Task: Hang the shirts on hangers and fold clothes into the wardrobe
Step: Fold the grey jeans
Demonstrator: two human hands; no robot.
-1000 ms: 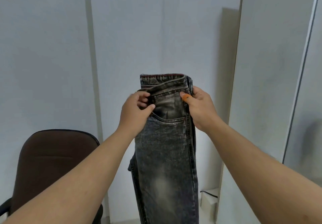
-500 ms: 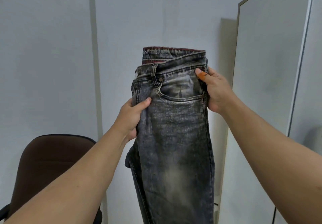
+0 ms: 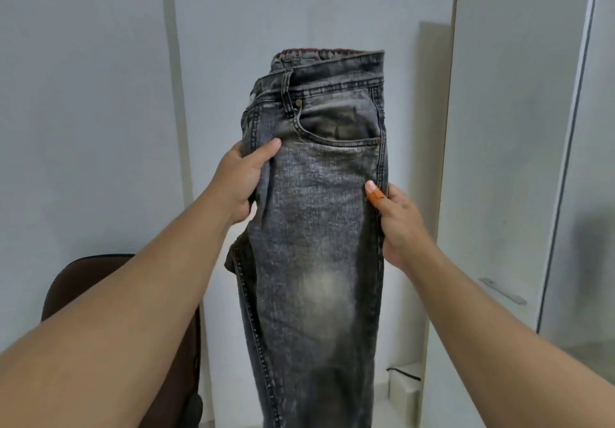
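Jeans (image 3: 316, 228): dark grey washed denim, held up in the air at the middle of the view, in front of a pale wall; folded lengthwise so one leg lies over the other, waistband at the top, legs hanging down past the bottom edge of the picture.
Waistband: uppermost part, with a reddish inner lining showing along its top edge; a belt loop and a metal rivet sit just under it on the left.
Front pocket: curved opening below the waistband, running toward the right seam.
Faded patch: lighter area lower on the leg, below both hands.
Left hand (image 3: 238, 183): grips the left edge of the jeans below the pocket; the thumb lies across the front of the denim and the other fingers are hidden behind the cloth.
Right hand (image 3: 399, 224): grips the right seam, lower than the left hand; the thumb presses on the front of the fabric and carries an orange band; the fingers wrap behind the seam.
Grip state: both hands pinch the denim between thumb and fingers, one on each side edge.
Chair (image 3: 109, 294): dark brown padded back, low at the left, partly covered by the left forearm.
Wardrobe door (image 3: 509, 148): pale panel with a light frame, standing at the right, with a slim metal handle (image 3: 502, 290) low on it.
White box (image 3: 404, 382): low on the floor, just right of the hanging legs, beside the door's edge.
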